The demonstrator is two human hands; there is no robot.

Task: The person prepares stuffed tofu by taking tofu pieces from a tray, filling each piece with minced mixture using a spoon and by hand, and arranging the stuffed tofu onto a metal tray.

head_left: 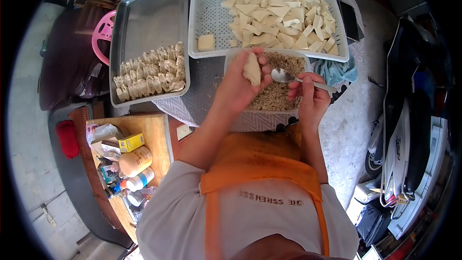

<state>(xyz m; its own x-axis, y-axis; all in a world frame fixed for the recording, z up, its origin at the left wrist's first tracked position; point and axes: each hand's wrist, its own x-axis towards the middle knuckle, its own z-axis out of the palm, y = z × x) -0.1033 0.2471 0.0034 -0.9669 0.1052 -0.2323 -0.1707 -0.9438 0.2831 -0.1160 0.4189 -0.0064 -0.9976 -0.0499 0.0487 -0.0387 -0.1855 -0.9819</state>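
My left hand (240, 79) is closed around a pale piece of tofu (252, 69), holding it above the left side of a plastic tub (308, 62) of brownish minced filling (269, 100). My right hand (312, 91) grips a metal spoon (282, 75) by its handle. The spoon's bowl is just right of the tofu, over the filling; I cannot tell whether they touch. Beyond the tub, a white perforated basket (211, 19) holds a heap of cut tofu wedges (284, 14) and a separate tofu block (206, 43).
At the left, a metal tray (149, 19) carries rows of filled tofu pieces (149, 74). A blue-green cloth (335, 71) lies right of the tub, below a dark phone (350, 20). A wooden side table (156, 127) with bottles and boxes stands near my left elbow; a scooter (402, 149) is at far right.
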